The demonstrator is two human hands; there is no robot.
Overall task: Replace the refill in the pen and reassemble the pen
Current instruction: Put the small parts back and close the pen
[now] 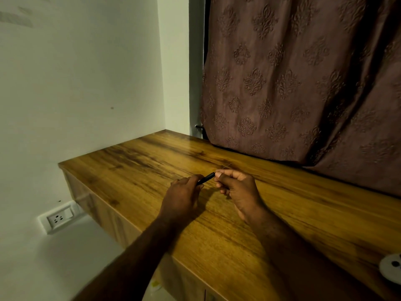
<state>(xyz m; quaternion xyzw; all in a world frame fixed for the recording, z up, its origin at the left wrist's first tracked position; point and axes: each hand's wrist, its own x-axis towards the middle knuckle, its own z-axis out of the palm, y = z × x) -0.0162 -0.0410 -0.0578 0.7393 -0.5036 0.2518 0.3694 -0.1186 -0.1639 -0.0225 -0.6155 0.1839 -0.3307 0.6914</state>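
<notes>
Both hands over wooden desk (pixel 134 170), approx mid-frame. Left hand (pixel 181 196) closed around black pen (pixel 206 178), back of hand twd camera, fingers curled over pen's lower end. Pen angled up-right, its far end meeting right hand (pixel 237 185). Right hand pinching at pen's tip w/ thumb + forefinger, other fingers curled in; what exactly it pinches too small to tell. Thin line pokes out past right hand's fingers, maybe the refill, can't confirm. Pen held above desk, not touching surface. Brown patterned curtain (pixel 303 79) hangs behind desk, white wall left w/ socket (pixel 58 218) low down. Round white object (pixel 391 266) at desk's right edge, partly cut off.
</notes>
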